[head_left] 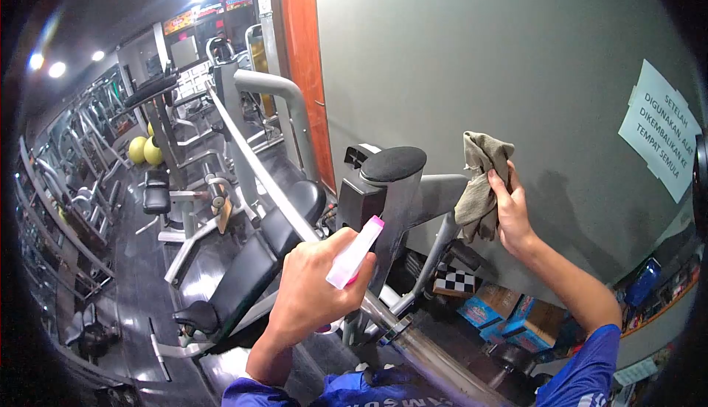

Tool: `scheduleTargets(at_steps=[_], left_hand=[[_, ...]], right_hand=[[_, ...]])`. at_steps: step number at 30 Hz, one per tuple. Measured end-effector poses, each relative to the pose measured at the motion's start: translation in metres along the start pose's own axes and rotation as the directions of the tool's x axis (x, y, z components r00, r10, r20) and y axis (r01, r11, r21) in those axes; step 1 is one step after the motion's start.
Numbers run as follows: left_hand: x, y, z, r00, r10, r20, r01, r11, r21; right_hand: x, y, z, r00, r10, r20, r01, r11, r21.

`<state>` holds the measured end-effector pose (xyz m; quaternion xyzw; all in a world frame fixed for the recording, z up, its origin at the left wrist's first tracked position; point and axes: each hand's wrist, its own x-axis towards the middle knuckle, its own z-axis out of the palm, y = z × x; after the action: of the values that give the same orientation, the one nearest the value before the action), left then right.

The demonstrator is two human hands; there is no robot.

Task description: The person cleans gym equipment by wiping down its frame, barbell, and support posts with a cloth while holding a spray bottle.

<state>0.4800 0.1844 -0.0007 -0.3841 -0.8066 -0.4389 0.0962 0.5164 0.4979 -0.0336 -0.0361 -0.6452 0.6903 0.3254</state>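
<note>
My left hand (310, 281) is closed around a spray bottle, of which mainly the white sprayer head with its pink nozzle (355, 250) shows. The bottle's body is hidden by my fingers. My right hand (514, 211) grips a crumpled grey-brown cloth (483, 185), raised in front of the grey wall. Between my hands stands a bench-press upright with a round black top (394, 164). A long metal barbell (273, 189) passes behind my left hand, above the black padded bench (258, 256).
Behind the upright is a grey wall (442, 53) with a paper sign (660, 130). Blue-and-brown boxes (535, 322) sit on the floor at lower right, near a dumbbell (509, 363). More gym machines and yellow balls (145, 151) fill the left side. An orange-brown door (304, 60) stands behind.
</note>
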Motion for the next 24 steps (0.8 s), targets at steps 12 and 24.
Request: scheduleTargets(at_steps=[12, 24], left_hand=[[0.002, -0.012, 0.005, 0.998, 0.051, 0.042, -0.048, 0.997, -0.058], [-0.041, -0.023, -0.007, 0.995, -0.092, 0.039, 0.1, 0.92, -0.378]], right_hand=[[-0.029, -0.051, 0.008, 0.977, 0.207, 0.042, -0.165, 0.871, -0.463], [-0.001, -0.004, 0.097, 0.767, -0.585, 0.265, 0.633, 0.618, -0.467]])
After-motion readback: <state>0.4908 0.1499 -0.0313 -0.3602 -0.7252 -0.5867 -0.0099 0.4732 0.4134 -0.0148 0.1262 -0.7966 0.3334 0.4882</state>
